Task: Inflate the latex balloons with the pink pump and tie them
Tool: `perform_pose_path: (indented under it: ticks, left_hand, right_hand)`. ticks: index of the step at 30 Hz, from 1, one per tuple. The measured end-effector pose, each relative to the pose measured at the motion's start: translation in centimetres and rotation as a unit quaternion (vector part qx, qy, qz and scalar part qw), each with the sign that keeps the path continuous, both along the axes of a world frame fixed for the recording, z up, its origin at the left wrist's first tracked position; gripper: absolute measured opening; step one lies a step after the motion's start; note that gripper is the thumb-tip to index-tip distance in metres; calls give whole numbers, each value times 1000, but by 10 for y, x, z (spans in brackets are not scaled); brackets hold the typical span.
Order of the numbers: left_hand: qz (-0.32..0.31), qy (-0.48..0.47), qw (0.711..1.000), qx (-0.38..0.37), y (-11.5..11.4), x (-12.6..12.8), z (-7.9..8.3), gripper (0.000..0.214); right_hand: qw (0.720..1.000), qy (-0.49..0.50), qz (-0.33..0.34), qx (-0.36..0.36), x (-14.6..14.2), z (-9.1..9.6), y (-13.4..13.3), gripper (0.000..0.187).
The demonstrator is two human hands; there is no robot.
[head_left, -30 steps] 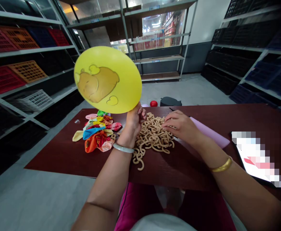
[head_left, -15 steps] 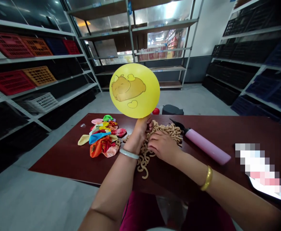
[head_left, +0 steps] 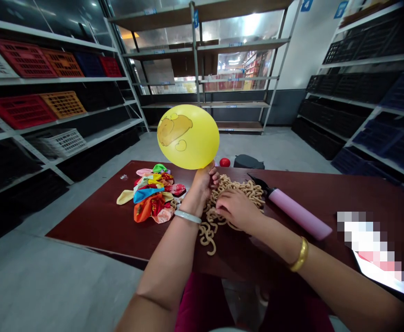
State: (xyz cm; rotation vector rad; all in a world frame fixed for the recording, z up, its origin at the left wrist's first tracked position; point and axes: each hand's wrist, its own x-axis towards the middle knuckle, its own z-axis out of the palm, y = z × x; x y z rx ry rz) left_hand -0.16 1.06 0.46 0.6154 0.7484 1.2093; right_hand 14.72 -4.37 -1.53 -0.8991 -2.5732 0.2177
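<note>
My left hand (head_left: 206, 180) is closed round the neck of an inflated yellow balloon (head_left: 188, 136) printed with a brown cartoon animal, and holds it upright above the table. Just right of it, my right hand (head_left: 235, 209) rests palm down on a heap of tan hook-shaped clips (head_left: 235, 191), its fingers curled into the heap; what they hold, if anything, is hidden. A pile of flat coloured balloons (head_left: 152, 197) lies to the left of my left wrist.
A pink hand pump (head_left: 295, 212) with a black nozzle lies on the dark red table (head_left: 94, 221) right of the clips. A blurred-out flat item (head_left: 377, 249) sits at the right edge. Metal shelves with plastic crates line both sides. A small red ball (head_left: 225, 162) lies beyond the table.
The balloon has moved from upper left to above the heap and turned, so its print faces further left. My right hand slid left across the clips towards my left hand, uncovering the pump.
</note>
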Motion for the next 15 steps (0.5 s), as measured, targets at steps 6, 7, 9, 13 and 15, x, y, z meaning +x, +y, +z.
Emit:
perform_pose_path:
  ticks: [6,7,9,13,15]
  left_hand:
    - [47,-1,999,18,3,-4,-3,36]
    - [49,4,999,15,2,-4,-3,35]
    - [47,20,999,4,1,-4,-2,36]
    - [44,53,998,4,-2,1,2,41]
    - [27,63,998,10,-4,5,4,41]
  right_hand:
    - [961,230,-76,-134,11,45,16,13]
    - [956,246,-75,-140,13,50,19,13]
    - [949,261,-75,-160,17,58,27,14]
    - [949,237,-103,-179,23,67,41,16]
    - [965,202,-125,-113,23,71,45,16]
